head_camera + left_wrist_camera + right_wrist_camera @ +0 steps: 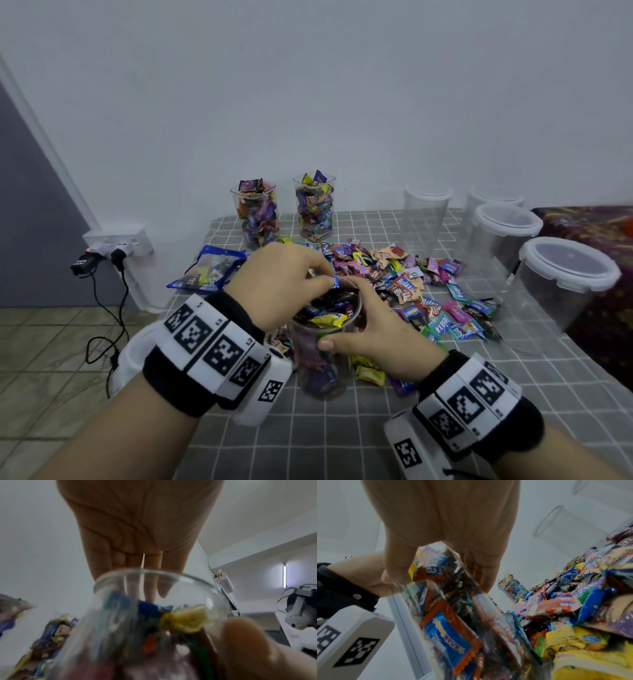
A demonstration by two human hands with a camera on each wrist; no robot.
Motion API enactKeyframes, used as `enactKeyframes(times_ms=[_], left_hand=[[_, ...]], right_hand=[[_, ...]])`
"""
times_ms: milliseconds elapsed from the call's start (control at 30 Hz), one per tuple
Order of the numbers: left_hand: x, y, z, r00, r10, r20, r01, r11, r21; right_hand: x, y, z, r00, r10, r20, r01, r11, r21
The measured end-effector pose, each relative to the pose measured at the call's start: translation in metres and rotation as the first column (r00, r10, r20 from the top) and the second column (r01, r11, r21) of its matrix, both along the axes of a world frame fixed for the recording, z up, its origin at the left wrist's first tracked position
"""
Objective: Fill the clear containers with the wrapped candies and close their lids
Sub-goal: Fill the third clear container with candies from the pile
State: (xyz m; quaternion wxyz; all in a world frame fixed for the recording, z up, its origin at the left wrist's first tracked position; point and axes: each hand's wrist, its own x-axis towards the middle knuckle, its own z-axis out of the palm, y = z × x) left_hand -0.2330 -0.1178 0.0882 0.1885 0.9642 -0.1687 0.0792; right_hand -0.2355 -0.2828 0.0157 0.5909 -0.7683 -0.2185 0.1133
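A clear container (322, 370) full of wrapped candies stands on the grey checked tablecloth (308, 445) near the front. My right hand (342, 318) grips it just under the rim, thumb toward me. My left hand (322, 274) hovers over its mouth, fingertips pinching a blue-wrapped candy (334, 281). In the left wrist view the left hand (154, 596) reaches past the container rim (154, 573) onto the blue candy (147, 605). The right wrist view shows my right hand (436, 581) round the container (453, 601). Loose candies (411, 284) lie spread behind it.
Two filled clear containers (258, 219) (315, 209) without lids stand at the back. Three lidded clear tubs (424, 219) (503, 236) (561, 284) line the right side. A blue candy bag (209, 270) lies at left, by a wall socket (116, 243) with cables.
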Motion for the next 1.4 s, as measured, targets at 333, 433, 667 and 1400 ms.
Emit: enactKeyframes(times_ms=[333, 433, 667, 1400], left_hand=[[-0.004, -0.002, 0.002, 0.999, -0.035, 0.003, 0.035, 0.998, -0.042], [-0.007, 0.005, 0.006, 0.995, -0.094, -0.020, 0.089, 0.981, -0.172], [-0.002, 0.004, -0.011, 0.974, -0.218, -0.059, 0.217, 0.976, -0.019], [-0.010, 0.027, -0.075, 0.930, -0.191, -0.314, -0.080, 0.728, -0.681]], right_hand=[[0.000, 0.001, -0.003, 1.000, -0.013, 0.020, 0.012, 1.000, 0.024], [0.001, 0.000, -0.004, 1.000, -0.015, 0.020, 0.015, 1.000, 0.024], [0.002, 0.000, -0.005, 0.999, -0.018, 0.050, 0.019, 1.000, -0.003], [0.047, -0.049, -0.061, 0.935, -0.291, 0.203, 0.334, 0.528, -0.781]])
